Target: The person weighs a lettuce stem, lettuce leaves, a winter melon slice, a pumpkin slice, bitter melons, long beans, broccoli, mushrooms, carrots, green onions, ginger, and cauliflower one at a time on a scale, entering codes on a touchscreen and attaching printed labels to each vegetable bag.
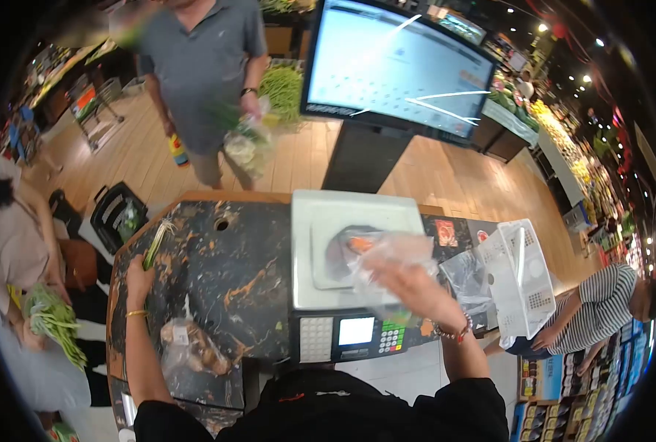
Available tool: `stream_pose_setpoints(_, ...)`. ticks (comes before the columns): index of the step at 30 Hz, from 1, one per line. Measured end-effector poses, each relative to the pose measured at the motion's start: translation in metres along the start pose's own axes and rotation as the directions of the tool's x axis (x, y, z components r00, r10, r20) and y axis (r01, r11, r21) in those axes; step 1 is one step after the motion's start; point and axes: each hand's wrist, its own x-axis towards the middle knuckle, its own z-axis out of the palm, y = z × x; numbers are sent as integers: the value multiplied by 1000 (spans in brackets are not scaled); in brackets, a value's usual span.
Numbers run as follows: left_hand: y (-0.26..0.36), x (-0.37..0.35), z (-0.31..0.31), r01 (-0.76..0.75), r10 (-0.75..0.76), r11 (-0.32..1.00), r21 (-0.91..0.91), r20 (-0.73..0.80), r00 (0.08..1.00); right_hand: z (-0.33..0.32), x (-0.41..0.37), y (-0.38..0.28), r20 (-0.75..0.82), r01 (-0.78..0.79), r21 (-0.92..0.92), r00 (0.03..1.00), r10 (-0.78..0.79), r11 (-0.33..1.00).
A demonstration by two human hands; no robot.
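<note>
My left hand (140,278) is closed around a thin bunch of green onions (156,247) at the counter's left edge. Over the white scale (357,209), my right hand (398,276) is on a clear plastic bag (418,249) with something orange inside. The bag is blurred, and my right fingers are partly hidden by it. A tied clear bag of brown lumpy produce (195,350) lies on the dark counter (232,258), between my left forearm and the scale. The scale's lit display and keypad (356,331) face me.
A large screen (398,66) stands beyond the scale. White baskets (518,280) and loose plastic bags (468,278) are at the counter's right end. One person (203,66) stands across the counter with bagged vegetables, another (26,228) at left, another (593,306) at right.
</note>
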Motion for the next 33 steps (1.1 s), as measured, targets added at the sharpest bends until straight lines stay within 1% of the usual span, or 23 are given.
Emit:
stream_pose_setpoints(2,85,-1,-38,142,-122,978,-153,131,984,-22,-19,-21,201,25,17,979,-28,1000)
stream_pose_setpoints(3,109,-3,-46,87,-62,974,-209,123,990,-40,-27,-30,308,50,39,949,-59,998)
stream_pose_setpoints(5,147,-13,-59,-16,49,950,-311,99,994,-74,-39,-42,515,97,92,847,-131,991)
stream_pose_setpoints(6,173,-22,-69,-38,75,940,-340,96,993,-91,-41,-38,384,170,150,898,-216,974)
stream_pose_setpoints(7,200,-35,-81,-55,95,929,-367,92,991,-111,-42,-30,245,254,197,922,-298,947)
stream_pose_setpoints(8,222,-47,-90,-70,111,918,-390,85,990,-123,-36,-23,76,246,214,961,-267,945)
stream_pose_setpoints(9,233,-58,-93,-135,168,921,-366,59,984,-135,-30,-15,-95,245,233,969,-228,941)
stream_pose_setpoints(10,245,-69,-97,-197,222,919,-340,35,974,-140,-17,-5,-281,143,256,957,-68,956)
stream_pose_setpoints(11,276,-86,-115,-147,185,924,-354,76,980,-146,-1,5,-368,39,203,929,39,978)
stream_pose_setpoints(12,296,-101,-128,-139,174,944,-298,96,980,-151,17,15,-456,-71,161,879,138,984)
stream_pose_setpoints(13,304,-113,-130,-160,185,947,-279,64,981,-153,35,29,-543,54,115,840,18,992)
stream_pose_setpoints(15,313,-139,-134,-161,173,957,-241,29,984,-155,72,54,-684,287,-6,698,-214,958)
stream_pose_setpoints(16,318,-153,-138,-141,150,965,-223,26,988,-157,90,62,-690,275,-148,659,-298,950)
stream_pose_setpoints(18,318,-176,-136,-72,79,979,-189,30,996,-166,122,71,-669,224,-420,579,-466,880)
stream_pose_setpoints(21,311,-211,-127,70,-63,985,-156,49,997,-175,163,69,-649,198,-507,552,-523,839)
stream_pose_setpoints(24,305,-240,-117,173,-165,967,-189,55,985,-185,195,60,-622,132,-677,424,-658,724)
stream_pose_setpoints(25,298,-248,-109,196,-186,957,-214,63,980,-189,201,57,-626,20,-691,483,-612,722)
stream_pose_setpoints(26,289,-255,-100,219,-208,946,-237,73,975,-191,203,55,-630,15,-695,469,-619,719)
stream_pose_setpoints(28,285,-257,-84,162,-152,954,-253,59,987,-190,199,49,-643,2,-695,448,-622,719)
stream_pose_setpoints(29,294,-252,-80,147,-131,953,-263,75,988,-186,183,46,-656,71,-665,419,-627,744)
stream_pose_setpoints(30,305,-245,-77,133,-110,954,-269,100,989,-179,160,42,-673,124,-615,431,-601,779)
stream_pose_setpoints(32,335,-220,-62,-10,27,966,-260,62,998,-158,107,42,-701,215,-495,473,-533,842)
stream_pose_setpoints(33,351,-202,-50,4,30,957,-291,113,993,-148,80,46,-688,217,-457,528,-497,863)
